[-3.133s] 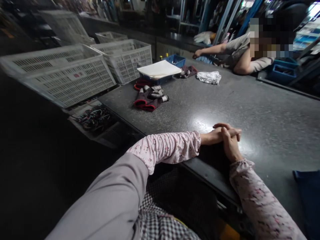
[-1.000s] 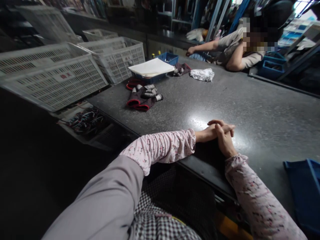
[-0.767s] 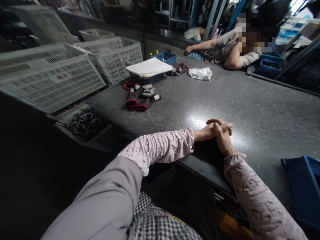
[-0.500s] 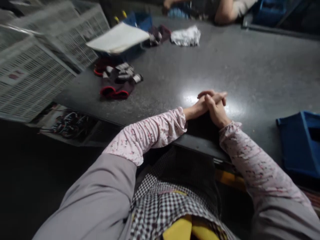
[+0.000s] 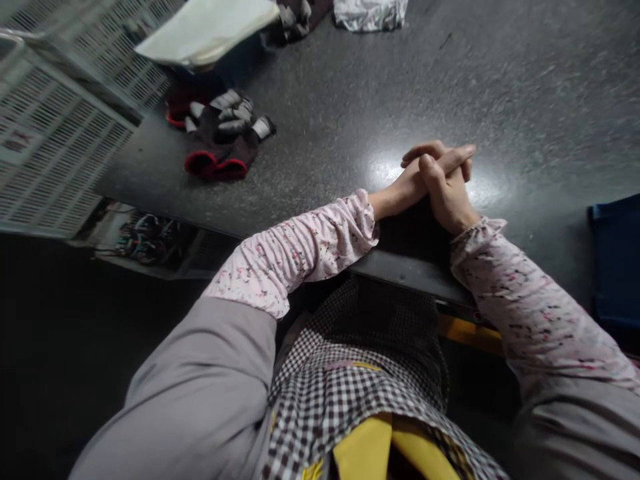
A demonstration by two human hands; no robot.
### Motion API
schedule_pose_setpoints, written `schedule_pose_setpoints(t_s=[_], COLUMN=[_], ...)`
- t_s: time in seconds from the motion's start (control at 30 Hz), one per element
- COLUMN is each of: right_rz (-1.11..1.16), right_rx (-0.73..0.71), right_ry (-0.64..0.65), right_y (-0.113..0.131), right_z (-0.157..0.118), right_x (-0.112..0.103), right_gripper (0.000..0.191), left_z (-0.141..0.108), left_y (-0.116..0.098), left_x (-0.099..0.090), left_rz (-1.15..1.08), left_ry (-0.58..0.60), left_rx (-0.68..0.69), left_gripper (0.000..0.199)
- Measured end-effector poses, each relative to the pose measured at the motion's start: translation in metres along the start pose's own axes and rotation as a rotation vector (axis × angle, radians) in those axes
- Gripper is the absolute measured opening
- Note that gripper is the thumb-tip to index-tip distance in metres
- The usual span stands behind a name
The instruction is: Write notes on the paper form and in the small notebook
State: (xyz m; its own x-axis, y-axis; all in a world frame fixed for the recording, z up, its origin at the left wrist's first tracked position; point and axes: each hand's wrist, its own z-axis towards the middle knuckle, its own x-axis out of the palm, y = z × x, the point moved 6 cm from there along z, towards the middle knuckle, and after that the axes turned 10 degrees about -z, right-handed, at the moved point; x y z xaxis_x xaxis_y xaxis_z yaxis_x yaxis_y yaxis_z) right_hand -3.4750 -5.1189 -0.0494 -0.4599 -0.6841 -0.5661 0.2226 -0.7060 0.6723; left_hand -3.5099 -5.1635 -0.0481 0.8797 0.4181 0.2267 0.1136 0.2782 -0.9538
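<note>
My left hand (image 5: 411,181) and my right hand (image 5: 449,201) are clasped together above the dark tabletop (image 5: 320,120), fingers closed over one another. I see no object in either hand; the space between the palms is hidden. Pink floral sleeve covers reach to both wrists, and my forearms lean across the table's near edge. Left of the hands lies a pair of dark work gloves (image 5: 223,143) with red cuffs and pale fingertips, well apart from them.
A white sheet (image 5: 210,30) lies over a blue bin at the back left. Beside it are another dark glove (image 5: 305,17) and a crumpled white cloth (image 5: 371,13). White slatted crates (image 5: 55,143) stand to the left. A blue bin (image 5: 617,260) sits at the right edge.
The view has tilted down and shifted, so table items sit higher and the co-worker's arms at the back have left view. My hands remain clasped.
</note>
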Motion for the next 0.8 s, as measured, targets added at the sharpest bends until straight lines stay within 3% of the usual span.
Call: schedule_pose_setpoints(t_s=[0.6, 0.8], right_rz=[-0.057, -0.017], right_rx=[0.068, 0.013], right_ry=[0.026, -0.003], right_y=[0.0001, 0.0018], right_z=[-0.0001, 0.0004], right_x=[0.0003, -0.0008], right_gripper=[0.060, 0.053], left_z=[-0.0008, 0.0006], left_y=[-0.0011, 0.0023], left_x=[-0.0008, -0.0025], left_rz=[-0.044, -0.051], left_ry=[-0.002, 0.007], left_rx=[-0.025, -0.020], left_gripper=[0.038, 0.041])
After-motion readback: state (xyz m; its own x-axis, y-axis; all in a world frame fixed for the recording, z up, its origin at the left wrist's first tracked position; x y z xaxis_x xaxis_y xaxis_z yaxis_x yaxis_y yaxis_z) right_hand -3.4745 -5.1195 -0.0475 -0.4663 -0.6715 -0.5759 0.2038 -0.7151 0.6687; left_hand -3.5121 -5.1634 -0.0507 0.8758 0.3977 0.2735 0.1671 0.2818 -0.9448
